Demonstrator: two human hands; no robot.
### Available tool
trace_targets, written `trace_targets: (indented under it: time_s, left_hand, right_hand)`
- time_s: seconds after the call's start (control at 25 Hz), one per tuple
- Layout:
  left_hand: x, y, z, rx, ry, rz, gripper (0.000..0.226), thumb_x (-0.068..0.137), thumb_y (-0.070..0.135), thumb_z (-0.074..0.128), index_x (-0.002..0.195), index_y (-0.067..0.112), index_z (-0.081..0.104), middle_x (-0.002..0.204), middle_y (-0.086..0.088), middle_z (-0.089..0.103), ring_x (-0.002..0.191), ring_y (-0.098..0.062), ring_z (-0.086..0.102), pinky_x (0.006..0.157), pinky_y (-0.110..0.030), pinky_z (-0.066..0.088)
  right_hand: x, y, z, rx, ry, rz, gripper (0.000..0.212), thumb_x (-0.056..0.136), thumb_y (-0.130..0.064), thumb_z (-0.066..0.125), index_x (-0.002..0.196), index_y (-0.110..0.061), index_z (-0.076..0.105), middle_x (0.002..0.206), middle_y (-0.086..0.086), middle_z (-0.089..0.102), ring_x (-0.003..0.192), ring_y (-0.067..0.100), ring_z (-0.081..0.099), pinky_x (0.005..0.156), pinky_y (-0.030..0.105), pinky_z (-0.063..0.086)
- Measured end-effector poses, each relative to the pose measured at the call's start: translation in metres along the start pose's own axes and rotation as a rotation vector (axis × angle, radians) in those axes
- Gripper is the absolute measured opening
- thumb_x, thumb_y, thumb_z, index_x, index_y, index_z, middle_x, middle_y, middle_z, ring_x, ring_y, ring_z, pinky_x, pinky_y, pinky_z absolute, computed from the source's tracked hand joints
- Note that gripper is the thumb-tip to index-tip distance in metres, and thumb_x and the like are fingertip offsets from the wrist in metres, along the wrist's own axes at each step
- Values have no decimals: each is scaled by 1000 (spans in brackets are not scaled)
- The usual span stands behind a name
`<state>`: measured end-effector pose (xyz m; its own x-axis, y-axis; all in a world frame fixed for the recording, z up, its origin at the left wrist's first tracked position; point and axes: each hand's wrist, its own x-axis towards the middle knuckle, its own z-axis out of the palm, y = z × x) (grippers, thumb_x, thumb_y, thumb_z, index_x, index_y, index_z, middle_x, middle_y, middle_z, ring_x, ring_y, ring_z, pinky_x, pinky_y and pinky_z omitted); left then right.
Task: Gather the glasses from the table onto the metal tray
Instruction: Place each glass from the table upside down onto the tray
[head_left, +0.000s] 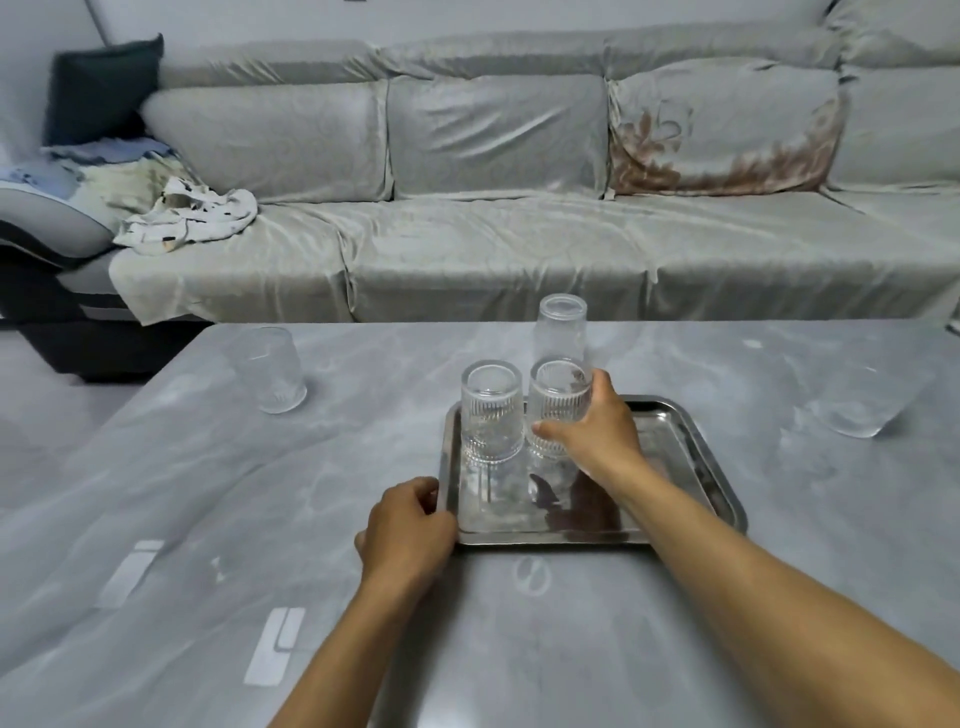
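A shiny metal tray (691, 467) lies on the grey table in front of me. One ribbed glass (491, 410) stands upside down on its far left part. Beside it my right hand (597, 431) is wrapped around a second ribbed glass (558, 400), upside down on the tray. My left hand (408, 525) grips the tray's near left corner. A taller clear glass (562, 327) stands just behind the tray. Another clear glass (272, 369) stands far left on the table, and one more (862, 400) far right.
The grey marble-look table (208, 519) fills the foreground, its left edge running diagonally. A long grey covered sofa (493, 244) stands close behind it, with crumpled cloths (192, 215) and a dark cushion (104, 88) at its left end.
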<state>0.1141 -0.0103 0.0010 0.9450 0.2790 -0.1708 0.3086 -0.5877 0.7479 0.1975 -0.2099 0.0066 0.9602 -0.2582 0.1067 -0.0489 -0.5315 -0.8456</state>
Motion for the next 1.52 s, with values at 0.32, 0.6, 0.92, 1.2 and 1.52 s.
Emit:
trace_targets:
  time_s: [0.32,0.6,0.92,1.2,1.52]
  left_hand:
    - [-10,5,-2,3,81,68,38,81,20,60,119,20,63,121,-7,65,113,-34,57,100,-49,43]
    - [-87,64,45,228,34,687,44,76,11,65,120,12,63,123,-14,65,109,-38,58,100,-46,40]
    - [-119,80,112,572,-103,799,35,86,17,51,118,10,65,119,-14,67,101,-42,58,80,-49,49]
    - [-100,79,115,542,-88,756,42,80,8,58,122,13,63,121,-10,67,103,-39,58,84,-46,49]
    - [-48,46,75,543,-104,692,31,79,37,63,107,23,61,115,2,60,106,-28,53,84,-40,45]
  right_hand:
    - [-34,15,-29,5,-59,89,92,68,-29,84,143,-24,30,145,5,48,126,24,50,99,35,42]
    - [-143,48,-137,-79,109,-32,65,77,-21,69,137,-20,43,142,-2,49,127,18,48,102,28,39]
    - [-166,118,-290,-253,790,156,108,72,-31,80,152,-32,6,163,12,-1,146,36,18,108,53,32]
    - [-145,165,-300,-237,691,285,70,74,-20,76,132,-28,39,139,17,38,103,44,59,77,39,47]
    - [-85,47,-196,-24,484,-167,68,59,-48,81,116,-42,46,117,-14,56,95,7,55,77,29,44]
